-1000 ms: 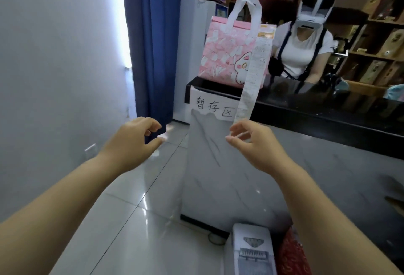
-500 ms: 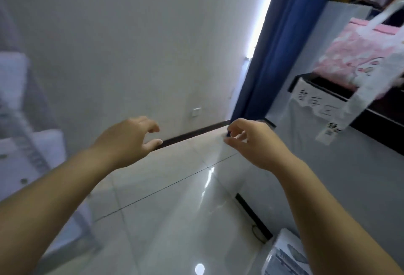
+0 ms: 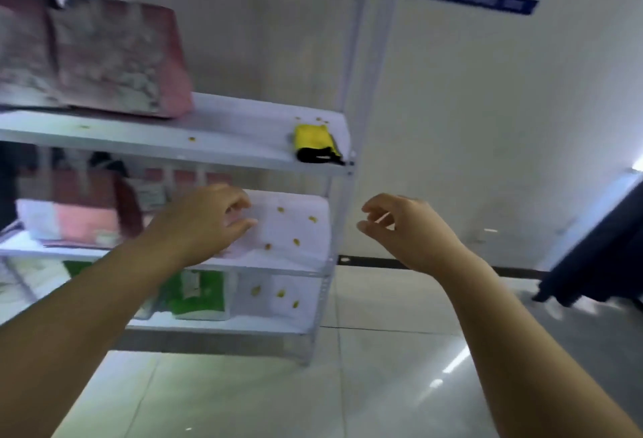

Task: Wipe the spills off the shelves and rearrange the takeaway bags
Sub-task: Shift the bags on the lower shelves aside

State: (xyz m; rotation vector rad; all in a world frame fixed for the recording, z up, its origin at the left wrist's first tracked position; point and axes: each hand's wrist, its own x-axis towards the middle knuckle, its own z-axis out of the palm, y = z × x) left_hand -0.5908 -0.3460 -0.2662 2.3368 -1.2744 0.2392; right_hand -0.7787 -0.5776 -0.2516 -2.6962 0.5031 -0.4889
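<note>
Left hand (image 3: 205,218) and right hand (image 3: 403,228) loosely curled, holding nothing, near spotted shelves (image 3: 243,145) with pink bags (image 3: 118,58).

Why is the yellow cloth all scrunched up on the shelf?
It is bunched, not spread: the yellow cloth sits in a lump at the shelf edge.

White metal shelf rack (image 3: 342,173) on tiled floor (image 3: 382,368); shelves hold pink takeaway bags (image 3: 118,58), green bags (image 3: 195,295), yellow cloth (image 3: 313,140) above the fingers (image 3: 240,225), yellow spill spots (image 3: 295,242).
</note>
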